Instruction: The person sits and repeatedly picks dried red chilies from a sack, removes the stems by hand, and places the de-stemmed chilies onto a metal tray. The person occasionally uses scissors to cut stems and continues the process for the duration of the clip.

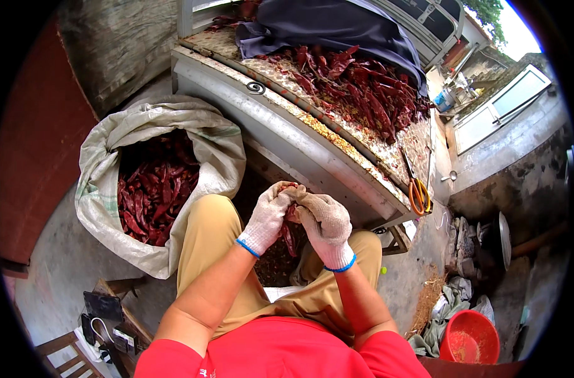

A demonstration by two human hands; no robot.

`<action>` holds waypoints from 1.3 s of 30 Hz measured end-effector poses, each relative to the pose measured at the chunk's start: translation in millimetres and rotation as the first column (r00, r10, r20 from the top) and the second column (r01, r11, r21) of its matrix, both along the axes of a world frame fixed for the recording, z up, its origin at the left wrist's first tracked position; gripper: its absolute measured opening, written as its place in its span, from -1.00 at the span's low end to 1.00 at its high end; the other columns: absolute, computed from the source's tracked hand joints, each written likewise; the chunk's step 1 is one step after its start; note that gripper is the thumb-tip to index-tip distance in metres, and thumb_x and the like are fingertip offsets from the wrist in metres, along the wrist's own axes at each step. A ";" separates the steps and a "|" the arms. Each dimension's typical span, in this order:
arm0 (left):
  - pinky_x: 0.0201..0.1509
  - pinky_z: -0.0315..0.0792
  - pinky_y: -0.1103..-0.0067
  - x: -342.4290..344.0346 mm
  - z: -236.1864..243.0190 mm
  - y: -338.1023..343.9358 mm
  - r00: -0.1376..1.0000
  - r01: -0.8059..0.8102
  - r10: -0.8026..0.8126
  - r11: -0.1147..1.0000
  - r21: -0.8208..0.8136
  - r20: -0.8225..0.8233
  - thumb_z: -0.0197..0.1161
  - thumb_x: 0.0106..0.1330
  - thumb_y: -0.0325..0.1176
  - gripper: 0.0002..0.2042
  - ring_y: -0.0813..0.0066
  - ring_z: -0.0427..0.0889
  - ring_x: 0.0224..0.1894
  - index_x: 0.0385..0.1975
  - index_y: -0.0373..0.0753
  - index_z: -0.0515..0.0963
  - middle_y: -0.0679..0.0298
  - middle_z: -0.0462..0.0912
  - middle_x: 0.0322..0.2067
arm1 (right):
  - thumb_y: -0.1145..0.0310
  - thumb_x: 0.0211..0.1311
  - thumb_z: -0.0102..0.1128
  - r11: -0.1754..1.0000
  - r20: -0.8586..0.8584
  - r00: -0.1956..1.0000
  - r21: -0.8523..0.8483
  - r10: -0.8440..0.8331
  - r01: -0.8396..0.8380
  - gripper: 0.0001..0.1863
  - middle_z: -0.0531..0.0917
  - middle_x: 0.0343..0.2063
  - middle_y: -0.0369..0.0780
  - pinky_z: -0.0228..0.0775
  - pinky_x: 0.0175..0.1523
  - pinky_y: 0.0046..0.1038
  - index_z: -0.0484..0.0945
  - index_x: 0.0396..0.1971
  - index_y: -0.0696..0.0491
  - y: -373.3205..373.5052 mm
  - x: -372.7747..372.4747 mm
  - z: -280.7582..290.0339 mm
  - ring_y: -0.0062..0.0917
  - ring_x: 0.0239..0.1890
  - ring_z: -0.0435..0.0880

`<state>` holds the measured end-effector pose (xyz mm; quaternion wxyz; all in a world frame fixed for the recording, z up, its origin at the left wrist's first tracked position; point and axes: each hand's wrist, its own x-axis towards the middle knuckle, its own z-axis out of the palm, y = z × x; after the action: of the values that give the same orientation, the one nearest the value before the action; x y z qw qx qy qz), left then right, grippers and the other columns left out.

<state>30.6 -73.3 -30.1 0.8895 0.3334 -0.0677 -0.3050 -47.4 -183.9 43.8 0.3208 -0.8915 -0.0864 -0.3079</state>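
Observation:
Both my hands wear knitted work gloves with blue cuffs and meet above my lap. My left hand (271,211) is closed on dried red chilies (289,238), some of which hang below the fingers. My right hand (326,223) pinches the same chilies from the other side, its fingertips touching those of the left. How many chilies are held is hidden by the gloves. To my left stands a white woven sack (217,148) with its rim rolled down, holding many dried red chilies (157,195). A heap of dried chilies (362,85) lies on the truck bed ahead.
A dark cloth (331,28) partly covers the heap on the truck bed (299,151). Orange-handled scissors (419,195) rest at the bed's right corner. A red basin (469,337) sits at lower right. Electronic devices (104,309) and a wooden chair (72,356) stand at lower left.

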 end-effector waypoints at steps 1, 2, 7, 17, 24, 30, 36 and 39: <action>-0.17 0.54 0.66 0.8 -1.0 -0.8 1.000 0.006 -0.006 1.000 0.017 0.007 0.19 0.46 -0.36 -0.84 0.64 0.62 -0.25 -0.10 -0.30 0.53 0.34 0.65 -0.24 | 0.54 0.06 0.35 0.999 0.020 1.000 -0.029 -0.017 0.017 -0.75 0.72 -0.37 -0.11 0.58 -0.19 -0.33 0.70 -0.21 0.08 -1.1 1.1 -0.1 -0.22 -0.32 0.73; -0.18 0.54 0.67 1.2 -1.3 -1.1 1.000 0.011 -0.011 0.999 0.034 0.014 0.19 0.47 -0.35 -0.83 0.65 0.61 -0.26 -0.09 -0.29 0.53 0.34 0.64 -0.24 | 0.53 0.05 0.35 0.998 0.041 0.999 -0.057 -0.034 0.037 -0.76 0.72 -0.39 -0.12 0.58 -0.20 -0.32 0.70 -0.22 0.07 -2.3 2.0 0.0 -0.22 -0.34 0.73; -0.17 0.53 0.67 -2.6 4.0 1.2 0.993 0.065 -0.073 0.994 0.086 0.094 0.15 0.50 -0.30 -0.79 0.66 0.59 -0.27 -0.04 -0.29 0.50 0.36 0.61 -0.23 | 0.49 0.05 0.35 0.976 0.109 0.987 -0.171 -0.120 0.137 -0.83 0.71 -0.42 -0.15 0.57 -0.25 -0.30 0.69 -0.30 0.05 -9.5 8.4 -2.7 -0.25 -0.37 0.72; -0.12 0.60 0.61 -2.6 14.0 5.1 0.956 0.138 -0.170 0.980 0.145 0.239 0.19 0.49 -0.21 -0.67 0.66 0.58 -0.17 0.05 -0.34 0.45 0.33 0.60 -0.18 | 0.47 0.09 0.32 0.937 0.139 0.978 -0.290 -0.158 0.193 -0.82 0.68 -0.43 -0.18 0.54 -0.24 -0.29 0.66 -0.26 0.03 -18.0 16.0 2.5 -0.25 -0.37 0.69; -0.13 0.62 0.59 -6.2 16.0 10.0 0.946 0.156 -0.182 0.981 0.114 0.267 0.33 0.38 -0.08 -0.56 0.60 0.63 -0.26 0.02 -0.32 0.46 0.32 0.61 -0.26 | 0.46 0.18 0.26 0.964 -0.093 0.990 0.234 -0.104 0.124 -0.89 0.71 -0.41 -0.18 0.51 -0.27 -0.39 0.69 -0.30 0.08 -16.7 13.9 -4.3 -0.44 -0.40 0.68; -0.34 0.47 0.63 -5.8 18.3 10.5 0.963 0.183 -0.194 0.980 0.078 0.187 0.28 0.42 -0.28 -0.74 0.64 0.48 -0.46 -0.05 -0.29 0.48 0.38 0.54 -0.41 | 0.41 0.31 0.18 0.419 -0.445 0.886 0.834 0.130 0.358 -0.84 0.61 -0.55 -0.32 0.23 -0.52 -0.64 0.68 -0.26 0.17 -8.7 16.4 0.5 -0.71 -0.62 0.44; -0.38 0.39 0.65 -7.5 23.6 12.7 0.970 0.173 -0.186 0.980 0.095 0.155 0.26 0.42 -0.37 -0.79 0.68 0.42 -0.48 -0.07 -0.30 0.50 0.41 0.51 -0.44 | 0.36 0.39 0.07 0.178 -0.406 0.857 0.913 0.319 0.366 -0.81 0.44 -0.69 -0.40 0.06 -0.67 -0.66 0.61 -0.29 0.16 -13.2 15.8 -2.5 -0.76 -0.76 0.24; -0.37 0.39 0.66 -8.5 21.5 12.7 0.965 0.139 -0.162 0.982 0.125 0.205 0.26 0.42 -0.35 -0.78 0.69 0.43 -0.47 -0.05 -0.31 0.50 0.41 0.52 -0.43 | 0.32 0.44 0.02 0.035 -0.351 0.844 0.929 0.406 0.369 -0.78 0.39 -0.71 -0.42 0.04 -0.69 -0.66 0.57 -0.32 0.12 -16.2 17.8 -13.0 -0.76 -0.79 0.21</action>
<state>22.1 -60.5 -8.5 0.8317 0.4064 -0.1714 -0.3373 -29.7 -200.1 30.8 0.8603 -0.4531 0.2335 -0.0108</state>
